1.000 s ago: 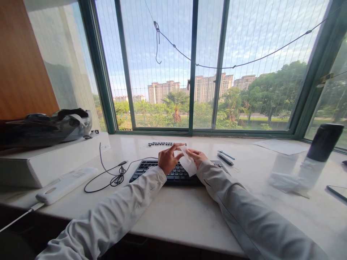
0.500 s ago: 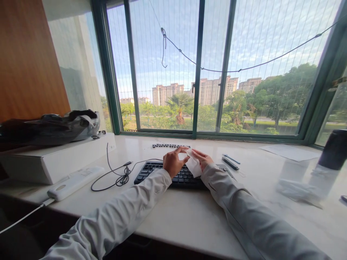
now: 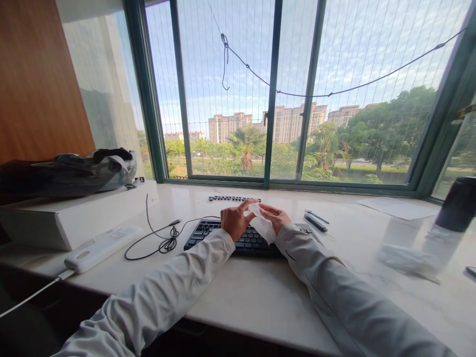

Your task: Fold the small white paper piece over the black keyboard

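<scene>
The left hand and right hand both pinch a white tissue with closed fingertips, just above the black keyboard.

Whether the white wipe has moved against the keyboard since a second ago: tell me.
No. The wipe stays over the keyboard's right half, between left hand and right hand; only the camera shifted.

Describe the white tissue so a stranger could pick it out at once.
Below the big green-framed window, a black keyboard lies in the middle of the desk. Just above its keys, the left hand and right hand pinch the tissue between them. It is the only white thing held up and crumpled; the sheet of paper at far right lies flat.
</scene>
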{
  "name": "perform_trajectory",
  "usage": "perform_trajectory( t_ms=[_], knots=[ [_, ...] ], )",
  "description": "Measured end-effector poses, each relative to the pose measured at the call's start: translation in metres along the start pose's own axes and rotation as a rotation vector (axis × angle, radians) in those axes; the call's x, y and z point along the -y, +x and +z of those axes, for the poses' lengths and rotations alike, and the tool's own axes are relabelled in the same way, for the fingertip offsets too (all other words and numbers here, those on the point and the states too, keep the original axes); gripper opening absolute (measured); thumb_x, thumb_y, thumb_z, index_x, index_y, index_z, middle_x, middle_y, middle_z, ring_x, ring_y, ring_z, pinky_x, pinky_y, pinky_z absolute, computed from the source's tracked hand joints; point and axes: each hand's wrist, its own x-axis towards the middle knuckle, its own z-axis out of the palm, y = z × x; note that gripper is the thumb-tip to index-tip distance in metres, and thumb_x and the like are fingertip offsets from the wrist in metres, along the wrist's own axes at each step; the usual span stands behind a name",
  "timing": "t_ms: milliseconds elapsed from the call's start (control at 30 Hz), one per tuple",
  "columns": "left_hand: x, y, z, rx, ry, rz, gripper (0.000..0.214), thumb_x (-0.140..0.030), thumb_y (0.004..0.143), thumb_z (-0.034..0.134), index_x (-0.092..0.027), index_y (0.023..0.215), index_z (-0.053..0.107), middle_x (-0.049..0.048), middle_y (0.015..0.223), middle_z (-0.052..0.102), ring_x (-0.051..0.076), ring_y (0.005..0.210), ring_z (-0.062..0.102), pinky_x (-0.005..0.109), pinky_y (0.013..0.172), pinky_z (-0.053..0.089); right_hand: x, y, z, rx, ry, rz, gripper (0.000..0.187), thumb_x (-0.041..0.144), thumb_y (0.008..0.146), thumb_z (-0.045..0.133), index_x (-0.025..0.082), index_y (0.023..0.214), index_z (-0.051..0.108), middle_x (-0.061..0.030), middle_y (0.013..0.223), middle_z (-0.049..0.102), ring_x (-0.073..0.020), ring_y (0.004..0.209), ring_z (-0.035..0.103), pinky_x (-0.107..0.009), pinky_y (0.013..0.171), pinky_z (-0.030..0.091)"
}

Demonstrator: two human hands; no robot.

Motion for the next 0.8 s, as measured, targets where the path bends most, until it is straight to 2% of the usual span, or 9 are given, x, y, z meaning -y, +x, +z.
perform_trajectory(
  t_ms=[167,300,467,600,800],
  knots=[
    [0.0003,0.0001,0.0005,0.032,-0.002,0.002,0.039,-0.049,0.078,0.062,-0.038,0.115,0.059,-0.0052,0.081,0.074,0.018,0.08,0.069,0.025,0.07,0.044,-0.0033,0.0032,-0.0003,-0.129,-0.025,0.004,0.041,0.025,0.04,0.088,0.015,0.075,0.069,-0.0042,0.064,0.07,-0.0175,0.056,0.063,-0.03,0.058,0.05],
    [0.0011,0.0001,0.0015,0.035,-0.038,-0.003,0.041,-0.046,0.077,0.065,-0.039,0.116,0.057,-0.0064,0.086,0.074,0.017,0.084,0.068,0.025,0.071,0.044,-0.004,0.0038,0.0,-0.18,-0.027,0.004,0.039,0.024,0.038,0.088,0.016,0.069,0.065,-0.003,0.058,0.068,-0.0157,0.049,0.06,-0.028,0.049,0.047],
    [-0.0001,-0.0004,0.0026,0.018,-0.02,0.009,0.038,-0.046,0.076,0.065,-0.038,0.113,0.06,-0.0046,0.092,0.073,0.017,0.086,0.068,0.025,0.072,0.044,-0.0056,0.006,-0.002,-0.216,-0.04,0.027,0.044,0.026,0.034,0.089,0.018,0.066,0.06,-0.0012,0.053,0.065,-0.0145,0.043,0.056,-0.026,0.042,0.043],
    [-0.0008,-0.0012,0.0037,0.031,-0.002,0.013,0.037,-0.043,0.076,0.066,-0.037,0.112,0.061,-0.0046,0.088,0.073,0.016,0.079,0.068,0.025,0.071,0.045,-0.0077,0.0086,-0.0048,-0.231,-0.062,0.034,0.049,0.03,0.031,0.089,0.019,0.065,0.056,-0.0006,0.055,0.065,-0.014,0.042,0.054,-0.025,0.039,0.04],
    [0.0002,-0.0005,0.0045,0.002,-0.067,0.009,0.037,-0.05,0.077,0.063,-0.037,0.112,0.061,-0.0063,0.089,0.074,0.013,0.069,0.066,0.024,0.07,0.044,-0.0063,0.007,-0.0034,-0.205,-0.039,-0.017,0.05,0.037,0.033,0.087,0.021,0.062,0.05,0.0014,0.053,0.064,-0.0135,0.042,0.054,-0.025,0.04,0.04]
  ],
)
